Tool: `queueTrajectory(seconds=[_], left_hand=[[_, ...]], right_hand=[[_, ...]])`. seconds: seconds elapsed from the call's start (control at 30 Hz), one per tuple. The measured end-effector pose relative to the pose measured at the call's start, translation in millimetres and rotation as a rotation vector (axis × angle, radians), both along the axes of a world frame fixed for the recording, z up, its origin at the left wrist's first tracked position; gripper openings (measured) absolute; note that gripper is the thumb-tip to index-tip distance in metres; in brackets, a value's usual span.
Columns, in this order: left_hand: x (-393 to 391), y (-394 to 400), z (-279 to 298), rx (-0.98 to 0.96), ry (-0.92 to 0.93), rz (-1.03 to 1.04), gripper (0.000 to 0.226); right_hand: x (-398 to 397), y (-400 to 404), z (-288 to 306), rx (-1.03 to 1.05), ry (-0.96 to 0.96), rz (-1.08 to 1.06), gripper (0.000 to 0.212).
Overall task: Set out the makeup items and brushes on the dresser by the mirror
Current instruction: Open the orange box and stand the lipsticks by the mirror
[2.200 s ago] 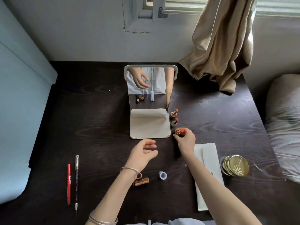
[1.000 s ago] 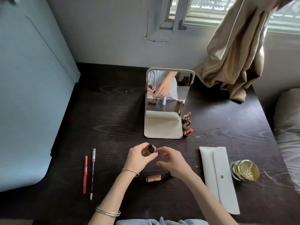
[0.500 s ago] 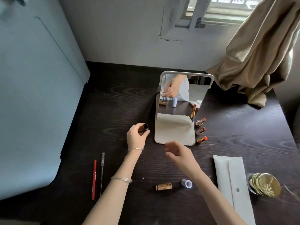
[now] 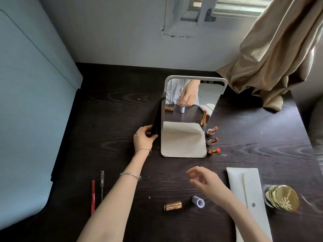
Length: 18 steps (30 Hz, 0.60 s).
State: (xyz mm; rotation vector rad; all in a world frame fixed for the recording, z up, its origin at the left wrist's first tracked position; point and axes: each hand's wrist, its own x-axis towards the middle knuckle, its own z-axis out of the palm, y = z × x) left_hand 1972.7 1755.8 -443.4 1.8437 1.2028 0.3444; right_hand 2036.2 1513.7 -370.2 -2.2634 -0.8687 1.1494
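Note:
A standing mirror (image 4: 193, 102) on its white base sits mid-dresser (image 4: 108, 119). Three open lipsticks (image 4: 212, 140) stand in a row at its right side. My left hand (image 4: 143, 138) holds a small dark lipstick tube (image 4: 154, 131) down at the mirror's left edge, fingers curled round it. My right hand (image 4: 205, 181) hovers open and empty over the near dresser. Below it lie a gold cap (image 4: 173, 205) and a pale blue cap (image 4: 198, 201).
A red pencil (image 4: 93, 197) and a dark pencil (image 4: 101, 183) lie at the near left. A white pouch (image 4: 248, 193) and a gold compact (image 4: 284, 198) sit at the right. A beige curtain (image 4: 272, 49) hangs over the far right corner. A pale blue panel (image 4: 31, 102) borders the left.
My left hand carried the dark tube from the near middle out to the mirror's left side. My right hand let go and drew back toward the caps. The view swung left.

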Motion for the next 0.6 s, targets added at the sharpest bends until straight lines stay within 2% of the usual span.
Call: queueTrajectory(seconds=[0.07, 0.1, 0.17, 0.2, 0.27, 0.37, 0.4, 0.5, 0.6], left_hand=[[-5, -1, 0, -0.021, -0.032, 0.030, 0.053], [-10, -4, 2, -0.026, -0.048, 0.081, 0.051], [-24, -15, 8, 0.007, -0.084, 0.162, 0.035], [-33, -24, 10, 0.046, -0.097, 0.134, 0.028], [-52, -48, 16, 0.064, -0.105, -0.119, 0.025], [-69, -97, 28, -0.044, -0.005, -0.723, 0.026], [-70, -113, 29, -0.039, 0.029, -0.859, 0.031], [-64, -147, 22, -0.035, 0.074, -1.022, 0.045], [-56, -163, 16, -0.038, 0.096, -1.030, 0.038]], right_hand=[[2, -11, -3, -0.032, -0.014, 0.041, 0.062], [3, -18, -5, -0.039, -0.028, 0.032, 0.070], [4, -33, -12, -0.061, -0.068, 0.030, 0.071], [2, -41, -15, -0.089, -0.075, 0.053, 0.066], [-3, -54, -23, -0.130, -0.036, 0.080, 0.055], [-13, -69, -35, -0.117, 0.001, -0.001, 0.057], [-15, -72, -38, -0.110, -0.024, -0.044, 0.057], [-18, -76, -44, -0.120, -0.045, -0.108, 0.049], [-22, -78, -43, -0.134, -0.022, -0.102, 0.043]])
